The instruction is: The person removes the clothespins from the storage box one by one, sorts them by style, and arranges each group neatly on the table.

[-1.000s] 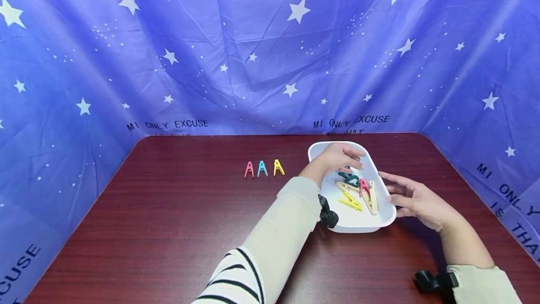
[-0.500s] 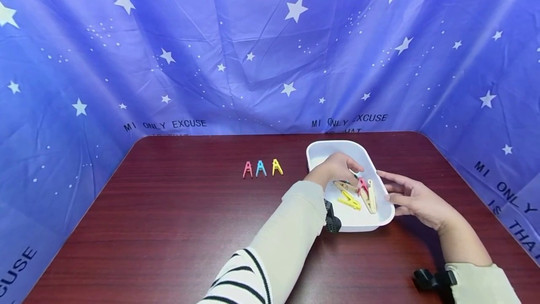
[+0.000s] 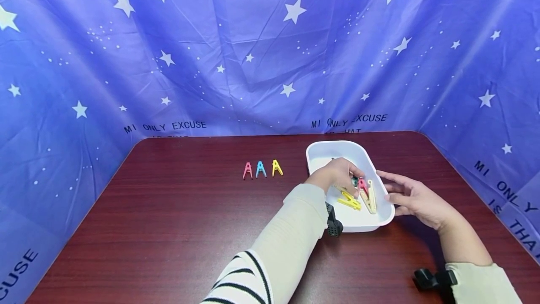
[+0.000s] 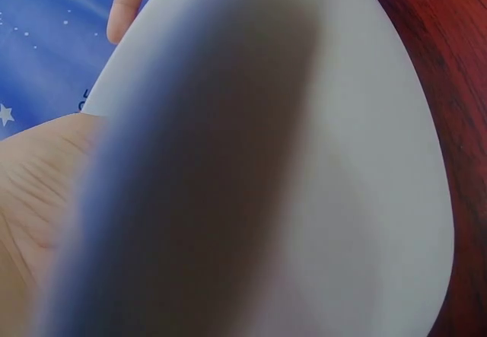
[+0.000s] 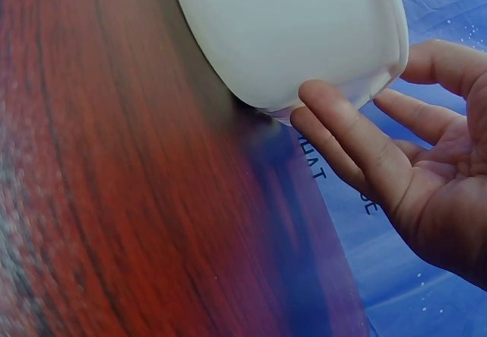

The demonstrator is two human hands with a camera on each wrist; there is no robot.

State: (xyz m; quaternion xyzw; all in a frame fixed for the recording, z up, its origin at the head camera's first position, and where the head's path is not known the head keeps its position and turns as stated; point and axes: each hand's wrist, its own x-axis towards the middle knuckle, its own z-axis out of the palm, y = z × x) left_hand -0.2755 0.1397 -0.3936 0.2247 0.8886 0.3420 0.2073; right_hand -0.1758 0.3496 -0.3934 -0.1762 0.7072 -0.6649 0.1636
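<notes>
In the head view my left hand (image 3: 339,172) reaches down into a white plastic basin (image 3: 354,223). Its thumb and fingertips stand on either side of a dark green clip (image 3: 355,180), most of which the hand covers; I cannot tell whether they grip it. Beside them lie a pink-red clip (image 3: 362,185), a yellow clip (image 3: 348,201) and cream clothespins (image 3: 371,198). A dark blur hides much of the left wrist view. At the basin's right side my right hand (image 3: 423,203) rests its extended fingertips against the wall, also visible in the right wrist view.
Three small clips, pink (image 3: 247,171), blue (image 3: 260,169) and yellow (image 3: 276,168), stand in a row on the dark red wooden table (image 3: 177,229), left of the basin. A blue star-patterned curtain (image 3: 253,50) surrounds the table's back and sides.
My left hand has lowered from above the green clips and shifted toward the near part of the basin, covering more of them. My right hand has stayed against the basin's side.
</notes>
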